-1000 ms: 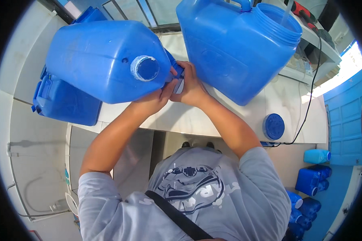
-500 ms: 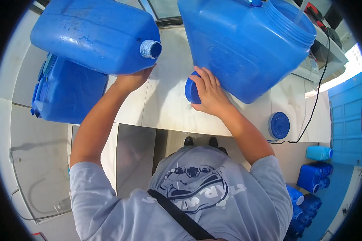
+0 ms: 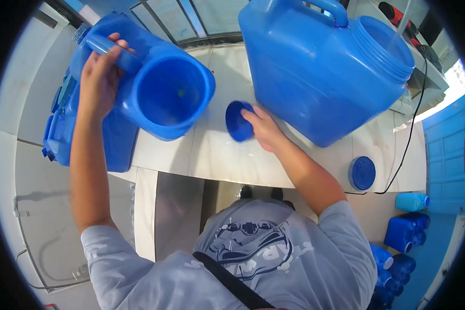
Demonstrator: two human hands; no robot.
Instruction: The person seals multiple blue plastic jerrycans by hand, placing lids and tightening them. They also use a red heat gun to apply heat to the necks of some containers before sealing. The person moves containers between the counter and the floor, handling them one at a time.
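My left hand is closed around the handle of a blue plastic jerrycan. The can is tilted, its wide round mouth uncovered and turned toward me; a small spout with a pale wrap sits beyond the handle. In my right hand is a wide blue screw cap, gripped by its rim, hollow side showing. It is just above the counter, to the right of that mouth. Just right of this hand stands a large blue jerrycan, open at the top with a clear tube entering its mouth.
Another blue jerrycan is at the counter's left end, partly under the tilted one. A second round blue cap lies near the front edge of the white counter, close to a black cable. Several blue containers stand lower right.
The left jerrycan has turned so its wide mouth faces me. My left hand has shifted from its underside to its handle. My right hand has tipped the cap, showing its inside.
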